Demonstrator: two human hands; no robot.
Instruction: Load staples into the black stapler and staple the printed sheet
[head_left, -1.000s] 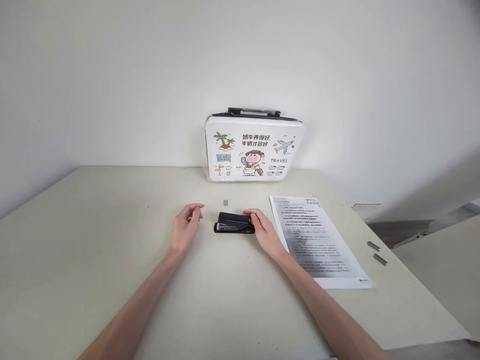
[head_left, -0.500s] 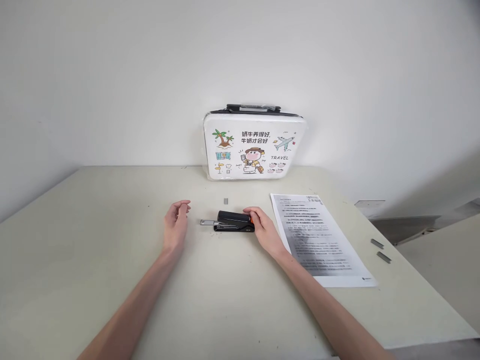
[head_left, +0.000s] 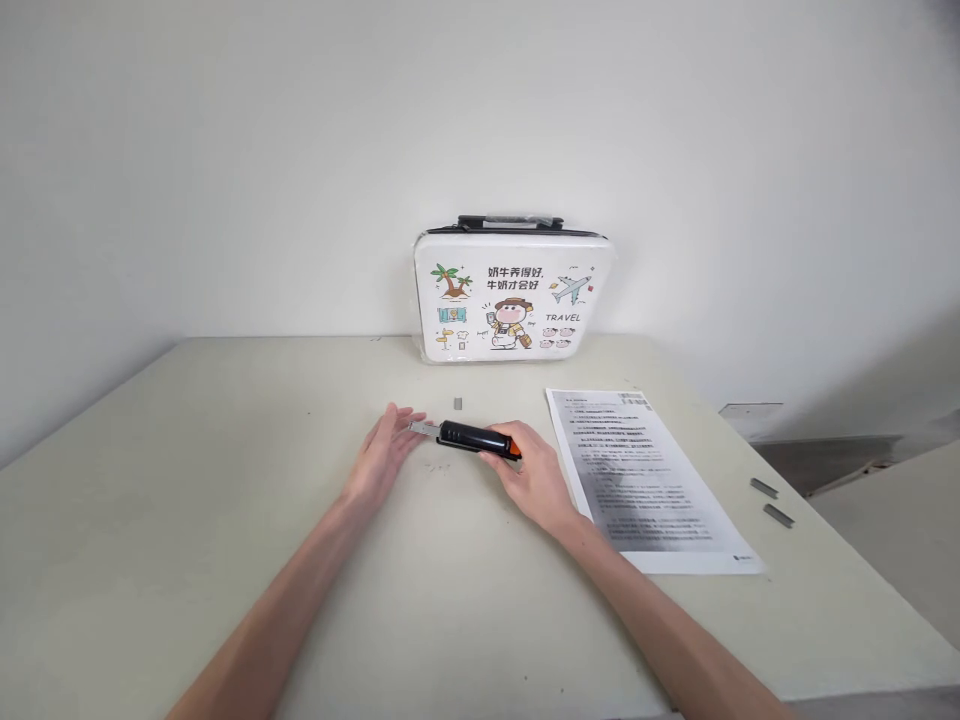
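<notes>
My right hand (head_left: pixel 530 470) is closed around the rear end of a black stapler (head_left: pixel 476 438) with an orange part at its back. The stapler is turned so that its top faces me, and its metal tray (head_left: pixel 425 428) sticks out of the front to the left. My left hand (head_left: pixel 384 450) is at the tip of that tray, fingers apart and palm turned toward it; whether the fingertips touch the metal I cannot tell. Just beyond the stapler, a short grey strip of staples (head_left: pixel 458 404) lies on the table.
A printed sheet (head_left: pixel 645 480) lies right of my right hand. Two longer staple strips (head_left: pixel 764 488) lie near the right edge of the table (head_left: pixel 187 500). At the back, a white cartoon case (head_left: pixel 517 295) leans against the wall. Small dark specks dot the table below the stapler.
My right hand has tilted the stapler, turning its top toward me. My left hand has moved right to the protruding tray and its fingers have spread.
</notes>
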